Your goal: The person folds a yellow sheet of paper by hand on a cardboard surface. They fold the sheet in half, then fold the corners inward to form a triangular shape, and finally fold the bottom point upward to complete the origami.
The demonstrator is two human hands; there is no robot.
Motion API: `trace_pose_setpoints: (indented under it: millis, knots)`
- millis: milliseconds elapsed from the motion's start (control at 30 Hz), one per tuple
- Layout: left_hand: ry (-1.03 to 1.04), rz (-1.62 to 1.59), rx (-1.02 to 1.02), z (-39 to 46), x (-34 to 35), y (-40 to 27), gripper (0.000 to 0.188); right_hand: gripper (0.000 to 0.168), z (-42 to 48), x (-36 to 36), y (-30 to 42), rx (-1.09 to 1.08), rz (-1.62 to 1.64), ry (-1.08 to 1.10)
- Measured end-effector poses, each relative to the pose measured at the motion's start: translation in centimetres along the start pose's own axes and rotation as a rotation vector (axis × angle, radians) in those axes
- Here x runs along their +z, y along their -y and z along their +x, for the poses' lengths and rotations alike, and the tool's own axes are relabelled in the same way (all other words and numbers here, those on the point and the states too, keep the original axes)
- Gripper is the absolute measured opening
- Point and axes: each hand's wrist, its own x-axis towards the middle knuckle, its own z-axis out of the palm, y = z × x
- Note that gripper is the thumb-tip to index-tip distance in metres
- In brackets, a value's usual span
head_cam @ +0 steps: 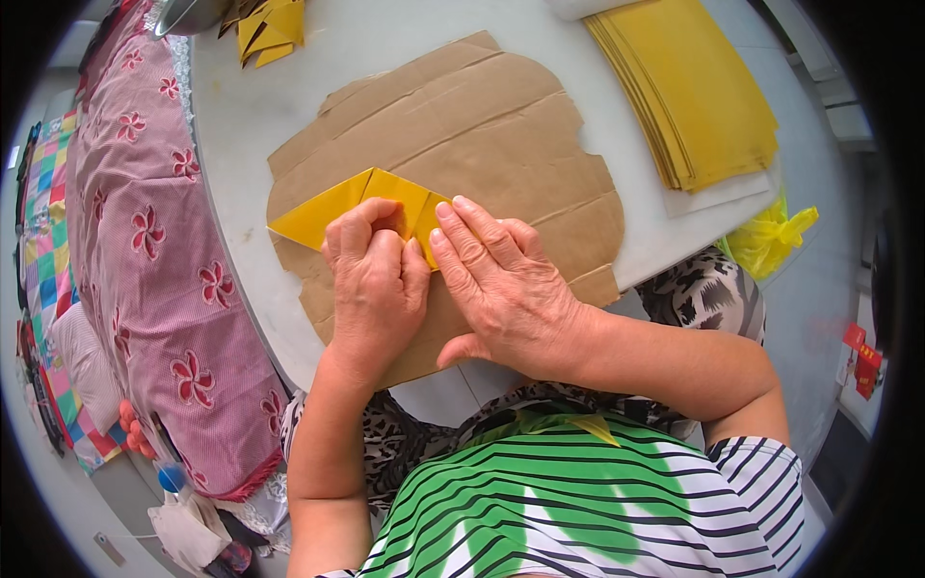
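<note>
A folded sheet of golden-yellow paper point(325, 209) lies on a flat piece of brown cardboard point(462, 123), its long point towards the left. My left hand point(379, 267) is on the paper's near middle, its fingers curled in and closed on the lower edge. Its fingertips are partly hidden. With the fingers stretched flat and the thumb apart, my right hand point(498, 282) presses down on the right end of the paper and covers that corner. Creases run across the paper near its peak.
The cardboard rests on a white table point(231, 144). At the far right sits a stack of yellow paper sheets point(694, 94). Several folded yellow paper pieces point(271, 32) lie at the far left beside a metal bowl point(191, 14). A pink flowered cloth point(166, 282) hangs left; a yellow plastic bag point(769, 235) is right.
</note>
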Motion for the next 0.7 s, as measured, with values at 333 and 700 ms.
trace_pose_setpoints:
  millis: [333, 700]
  knots:
    - [-0.004, 0.000, 0.006, -0.08, 0.06, 0.12, 0.009, 0.103, 0.05, 0.02, -0.03, -0.004, -0.009, 0.004]
    - [-0.009, 0.014, 0.022, -0.13, 0.03, 0.21, 0.010, 0.104, 0.07, -0.05, 0.01, -0.007, -0.002, 0.019]
